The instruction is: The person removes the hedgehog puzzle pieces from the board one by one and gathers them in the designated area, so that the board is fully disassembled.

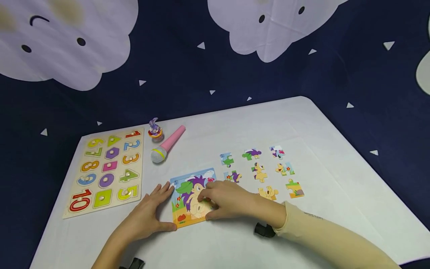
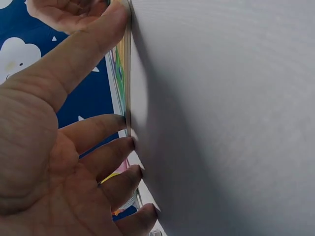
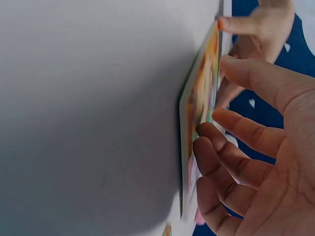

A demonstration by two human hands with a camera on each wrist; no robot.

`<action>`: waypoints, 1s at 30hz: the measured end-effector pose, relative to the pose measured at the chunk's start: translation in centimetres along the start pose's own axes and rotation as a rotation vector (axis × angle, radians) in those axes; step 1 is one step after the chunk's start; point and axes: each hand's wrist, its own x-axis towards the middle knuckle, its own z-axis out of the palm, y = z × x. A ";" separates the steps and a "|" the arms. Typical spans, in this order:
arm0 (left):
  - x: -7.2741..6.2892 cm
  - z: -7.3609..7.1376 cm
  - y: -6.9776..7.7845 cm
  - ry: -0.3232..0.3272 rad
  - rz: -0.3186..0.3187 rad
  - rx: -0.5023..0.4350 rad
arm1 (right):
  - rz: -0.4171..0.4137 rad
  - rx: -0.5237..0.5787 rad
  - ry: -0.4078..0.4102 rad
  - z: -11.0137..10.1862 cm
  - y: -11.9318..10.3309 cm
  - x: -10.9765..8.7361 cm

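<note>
A square hedgehog puzzle board (image 1: pixel 184 216) lies flat in front of me, its purple-spined picture partly covered by a hand. My left hand (image 1: pixel 147 213) spreads along the board's left side, thumb at the near corner and fingertips by the upper left edge. In the left wrist view its fingers are extended, with the thumb against the board's edge (image 2: pixel 129 64). My right hand (image 1: pixel 228 198) is over the board's right part. Its fingers bend loosely onto the picture, as the right wrist view shows, with nothing visible between them. Several loose puzzle pieces (image 1: pixel 259 172) lie beyond the right hand.
A wooden number-and-shape board (image 1: pixel 115 196) lies at the left. Behind the puzzle are a pink toy microphone (image 1: pixel 172 140) and a purple rabbit figure (image 1: pixel 155 130). Loose pieces lie in rows on the white table (image 1: pixel 322 168), one (image 1: pixel 267 192) partly hidden by my right forearm.
</note>
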 end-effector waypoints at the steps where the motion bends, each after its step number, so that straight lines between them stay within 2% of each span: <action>1: 0.0 0.0 0.0 -0.004 -0.001 0.002 | -0.007 -0.012 -0.008 0.2 -0.3 0.3; 7: 0.0 -0.1 0.2 -0.012 0.005 0.009 | -0.009 -0.030 -0.055 0.7 -1.8 1.8; 14: -0.2 0.0 0.1 -0.013 0.010 0.001 | 0.010 0.244 -0.127 1.5 -2.0 3.5; 17: -0.3 0.1 0.0 -0.011 0.011 0.001 | 0.026 0.311 -0.137 1.7 -2.0 4.0; 21: -0.3 0.1 0.0 -0.001 0.013 0.004 | 0.040 0.329 -0.137 1.6 -2.1 4.5; 30: 0.0 0.1 -0.1 0.004 0.025 0.006 | 0.067 0.290 -0.124 1.5 -2.1 4.8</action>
